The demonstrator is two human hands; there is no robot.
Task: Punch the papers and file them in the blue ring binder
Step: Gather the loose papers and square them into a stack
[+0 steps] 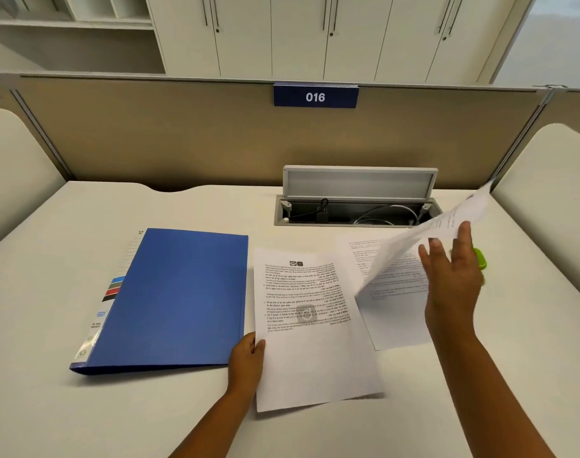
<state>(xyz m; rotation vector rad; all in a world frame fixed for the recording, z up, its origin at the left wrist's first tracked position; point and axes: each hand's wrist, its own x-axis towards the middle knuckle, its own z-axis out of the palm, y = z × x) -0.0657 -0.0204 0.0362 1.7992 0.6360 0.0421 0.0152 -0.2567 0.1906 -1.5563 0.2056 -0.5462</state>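
Observation:
The blue ring binder (176, 299) lies shut on the desk at the left. Beside it lies a printed sheet (311, 328); my left hand (247, 357) holds its left edge, thumb on top. My right hand (454, 279) lifts a second printed sheet (427, 239) into the air, thumb on its upper face and fingers spread beneath; the sheet is blurred. A third sheet (394, 312) lies flat under it. A green object (480, 257), likely the punch, shows only as a sliver behind my right hand.
An open cable tray (358, 213) with its lid raised sits at the back of the white desk (150, 408). A beige partition (183, 133) with a "016" label (315, 96) closes the far side. Cabinets stand beyond.

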